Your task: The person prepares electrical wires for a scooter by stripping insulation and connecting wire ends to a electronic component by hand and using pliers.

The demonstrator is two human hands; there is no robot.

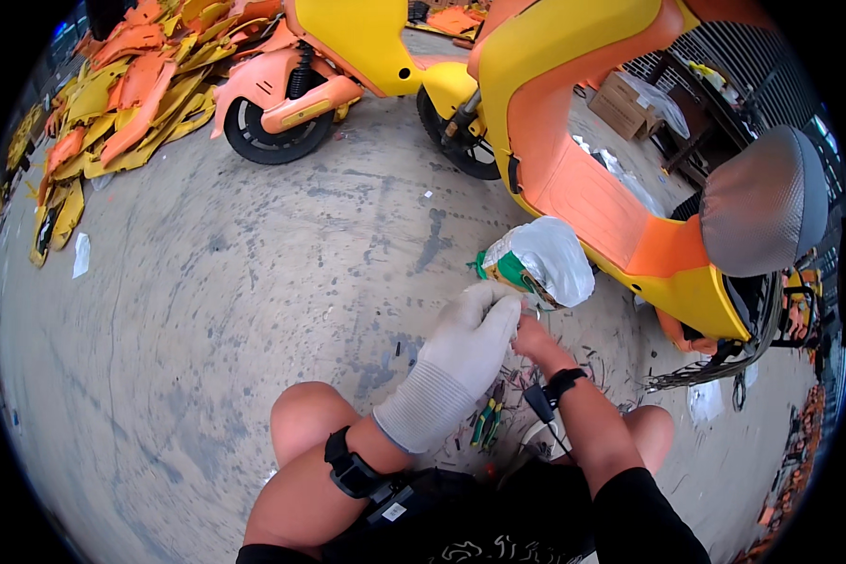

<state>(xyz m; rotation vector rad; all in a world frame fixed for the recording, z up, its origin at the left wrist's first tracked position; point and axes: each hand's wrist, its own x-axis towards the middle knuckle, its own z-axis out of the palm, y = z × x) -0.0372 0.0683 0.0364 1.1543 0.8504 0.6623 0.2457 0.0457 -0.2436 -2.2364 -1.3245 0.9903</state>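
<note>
Left hand (468, 334), right hand (539, 344), fingers curled, grip unclear, stained grey floor (207, 310), scooters (587, 183), heaped panels (146, 89)

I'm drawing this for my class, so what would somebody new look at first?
Probably the big yellow-and-orange scooter with its grey seat, at the upper right. Next might be the messy heap of yellow and orange pieces at the upper left. Then, near the middle, the left hand in a whitish glove, close beside the bare right hand.
</note>
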